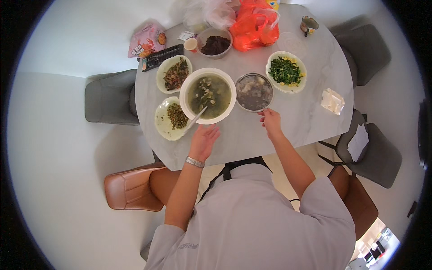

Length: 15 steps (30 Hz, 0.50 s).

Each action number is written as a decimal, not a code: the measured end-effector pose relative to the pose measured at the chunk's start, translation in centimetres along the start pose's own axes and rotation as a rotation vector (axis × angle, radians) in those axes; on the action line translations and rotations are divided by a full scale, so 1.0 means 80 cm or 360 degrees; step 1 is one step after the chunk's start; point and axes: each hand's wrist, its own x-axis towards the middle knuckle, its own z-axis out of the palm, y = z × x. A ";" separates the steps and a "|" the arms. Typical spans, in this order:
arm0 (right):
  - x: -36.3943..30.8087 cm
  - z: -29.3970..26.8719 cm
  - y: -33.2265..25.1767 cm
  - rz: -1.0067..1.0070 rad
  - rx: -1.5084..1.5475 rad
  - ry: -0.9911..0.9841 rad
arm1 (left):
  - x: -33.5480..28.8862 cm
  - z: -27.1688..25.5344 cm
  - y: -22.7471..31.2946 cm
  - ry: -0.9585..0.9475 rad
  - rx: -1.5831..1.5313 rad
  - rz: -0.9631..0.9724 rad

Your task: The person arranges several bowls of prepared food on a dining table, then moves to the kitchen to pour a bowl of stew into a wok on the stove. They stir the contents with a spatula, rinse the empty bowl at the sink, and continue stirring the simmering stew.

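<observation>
Behind dishes: pink snack bag (146, 40) (orange bag (255, 24) nearby).

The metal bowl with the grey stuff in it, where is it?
In the head view, the metal bowl sits mid-table, just right of the big white soup bowl, with the person's right hand at its near rim.

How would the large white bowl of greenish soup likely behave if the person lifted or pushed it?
The large white bowl of greenish soup looks filled near its rim, so it is probably heavy and apt to slosh. The spoon leaning over its edge might slide or tip out. On the smooth grey table it would likely glide when pushed.
</observation>
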 end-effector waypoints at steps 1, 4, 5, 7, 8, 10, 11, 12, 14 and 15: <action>-0.001 0.000 -0.004 -0.0016 -0.0073 0.0024 | -0.001 0.001 -0.001 -0.0015 -0.0016 -0.0003; 0.000 0.000 -0.005 -0.0082 -0.0207 0.0045 | 0.001 0.007 -0.001 -0.0051 -0.0068 -0.0027; 0.002 0.000 -0.004 -0.0107 -0.0238 0.0042 | 0.002 0.010 0.001 -0.0061 -0.0087 -0.0037; 0.005 0.001 0.001 -0.0122 -0.0212 0.0060 | 0.002 0.017 0.002 -0.0064 -0.0079 -0.0019; 0.006 0.001 0.002 -0.0130 -0.0198 0.0069 | 0.002 0.021 0.004 -0.0065 -0.0074 -0.0010; 0.004 0.005 0.002 -0.0131 -0.0170 0.0120 | 0.006 0.023 0.009 -0.0082 -0.0049 -0.0020; 0.003 0.006 0.002 -0.0132 -0.0155 0.0146 | 0.009 0.024 0.012 -0.0090 -0.0036 -0.0025; 0.002 0.006 0.004 -0.0139 -0.0179 0.0158 | 0.012 0.022 0.013 -0.0102 -0.0036 -0.0030; 0.002 0.007 0.009 -0.0154 -0.0225 0.0181 | 0.020 0.020 0.015 -0.0126 -0.0035 -0.0042; 0.005 0.007 0.014 -0.0183 -0.0251 0.0199 | 0.023 0.021 0.017 -0.0126 -0.0007 -0.0050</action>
